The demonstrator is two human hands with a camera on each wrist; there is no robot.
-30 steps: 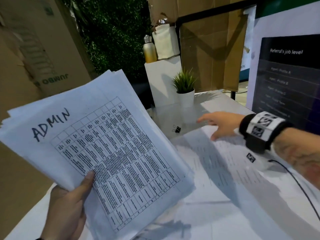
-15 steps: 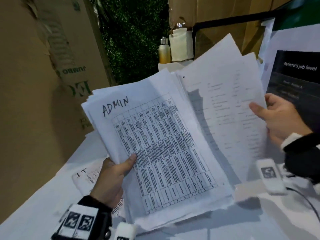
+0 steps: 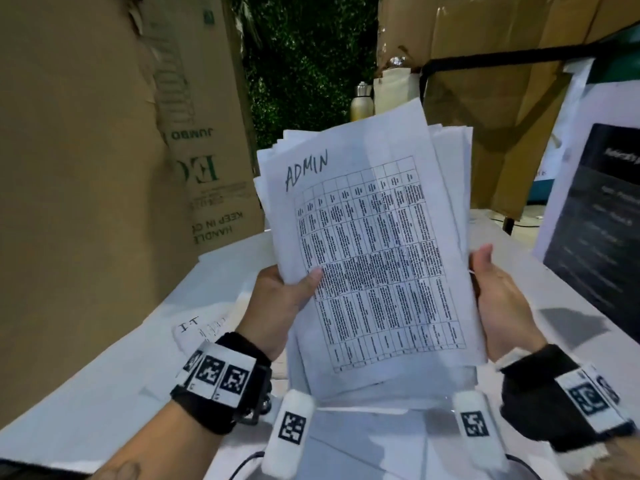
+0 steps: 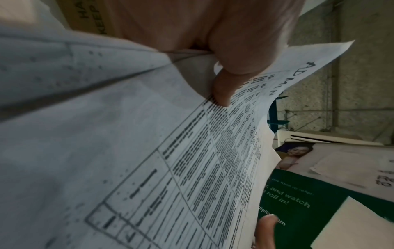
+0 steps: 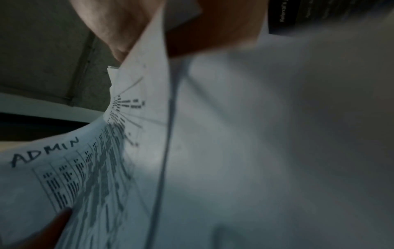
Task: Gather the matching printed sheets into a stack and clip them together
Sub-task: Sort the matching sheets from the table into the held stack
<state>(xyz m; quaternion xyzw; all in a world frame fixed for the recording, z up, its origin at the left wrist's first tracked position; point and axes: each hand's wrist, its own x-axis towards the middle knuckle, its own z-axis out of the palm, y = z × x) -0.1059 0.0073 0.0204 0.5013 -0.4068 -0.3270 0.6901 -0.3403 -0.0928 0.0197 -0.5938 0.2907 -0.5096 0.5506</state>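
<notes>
Upright above the white table, a stack of printed sheets faces me; its top page carries a table and the handwritten word ADMIN. My left hand grips the stack's left edge, thumb on the front page. My right hand holds the right edge, thumb up along it. The left wrist view shows the stack with the left hand's thumb pressed on the print. The right wrist view shows the stack edge-on, blurred. No clip is in view.
More sheets lie on the table under the stack, one marked in handwriting at the left. Cardboard boxes stand close on the left. A dark printed board leans at the right. A bottle stands behind.
My right hand lifted sheets off the table and brought them behind the ADMIN stack. Both hands now hold the stack upright in front of me, turned from tilted to nearly vertical.
</notes>
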